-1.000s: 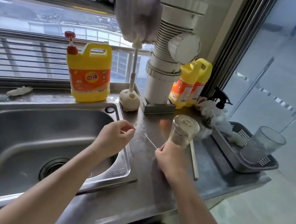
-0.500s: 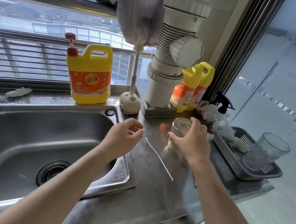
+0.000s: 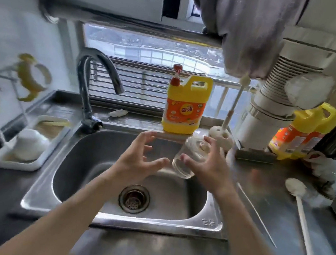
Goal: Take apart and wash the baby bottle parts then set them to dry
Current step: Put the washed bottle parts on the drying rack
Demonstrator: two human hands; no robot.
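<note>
Head view shows your right grip curled round the clear baby bottle, thumb across its near side, holding it tilted above the sink basin. Your left grip hangs released just beside it, fingers spread, holding nothing. Half a second ago the bottle stood on the tabletop right of the sink. A thin straw brush and a white bottle brush lie on that steel tabletop. A yellow detergent jug stands behind the sink by the window.
</note>
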